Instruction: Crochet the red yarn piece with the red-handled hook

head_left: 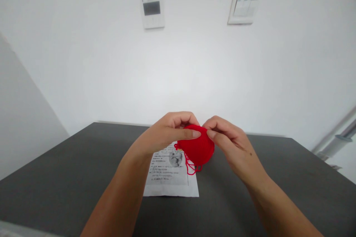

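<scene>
A rounded red piece [198, 150], which looks like fabric or knit, is held up above the table between both hands. My left hand [174, 130] pinches its upper left edge, thumb lying across the front. At the upper right edge, the thumb and fingers of my right hand [226, 139] grip it. Loose red strands [191, 168] hang below the piece on its left side. A small yellow bit shows by its left edge, too small to make out. Behind and below lies a printed sheet of paper [172, 188], partly covered by my left hand and the red piece.
The dark grey table [91, 163] stands against a white wall. A thermostat-like panel [152, 13] and a white switch plate [244, 7] are mounted on the wall. Grey and white pipes [338, 144] run past the table's right side.
</scene>
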The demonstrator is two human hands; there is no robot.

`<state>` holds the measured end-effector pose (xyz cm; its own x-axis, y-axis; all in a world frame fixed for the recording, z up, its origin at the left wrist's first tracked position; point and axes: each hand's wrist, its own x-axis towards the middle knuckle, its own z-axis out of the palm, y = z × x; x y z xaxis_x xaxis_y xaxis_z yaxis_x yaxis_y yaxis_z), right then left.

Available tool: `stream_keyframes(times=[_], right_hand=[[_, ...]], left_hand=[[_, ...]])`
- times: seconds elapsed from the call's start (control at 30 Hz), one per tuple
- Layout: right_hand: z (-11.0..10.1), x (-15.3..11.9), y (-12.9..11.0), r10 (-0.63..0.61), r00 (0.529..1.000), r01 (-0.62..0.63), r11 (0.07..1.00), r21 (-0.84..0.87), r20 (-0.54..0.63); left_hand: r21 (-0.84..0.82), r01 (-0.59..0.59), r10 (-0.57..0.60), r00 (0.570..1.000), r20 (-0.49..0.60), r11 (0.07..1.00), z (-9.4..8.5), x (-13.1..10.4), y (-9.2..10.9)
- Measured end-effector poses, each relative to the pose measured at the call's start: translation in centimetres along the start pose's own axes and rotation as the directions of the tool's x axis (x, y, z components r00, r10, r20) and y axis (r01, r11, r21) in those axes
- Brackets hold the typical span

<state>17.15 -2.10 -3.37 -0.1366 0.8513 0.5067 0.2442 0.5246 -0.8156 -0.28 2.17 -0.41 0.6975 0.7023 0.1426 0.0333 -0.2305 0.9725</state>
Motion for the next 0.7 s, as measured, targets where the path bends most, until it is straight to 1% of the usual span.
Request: stream_keyframes(times=[0.13,0.47,0.7], right_hand=[[0.04,0.07,-0.04,-0.010,1.000,0.010,1.000,0.005,0.000],[0.09,0.09,-0.03,0.020,0.999,-0.020,1.000,0.004,0.034],[0.13,0.35,0.24,-0.008,1.000,0.008,1.000,-0.020,0.008]], left_hand=[[-0.031,-0.017,0.018,1.000,0.015,0.999,-0.11,0.07,-0.20],[0.015,0.005,-0.005,1.000,0.017,1.000,-0.07,-0.05,0.05],[0.032,0.018,-0.018,1.000,0.013,0.999,0.07,-0.04,0.06]])
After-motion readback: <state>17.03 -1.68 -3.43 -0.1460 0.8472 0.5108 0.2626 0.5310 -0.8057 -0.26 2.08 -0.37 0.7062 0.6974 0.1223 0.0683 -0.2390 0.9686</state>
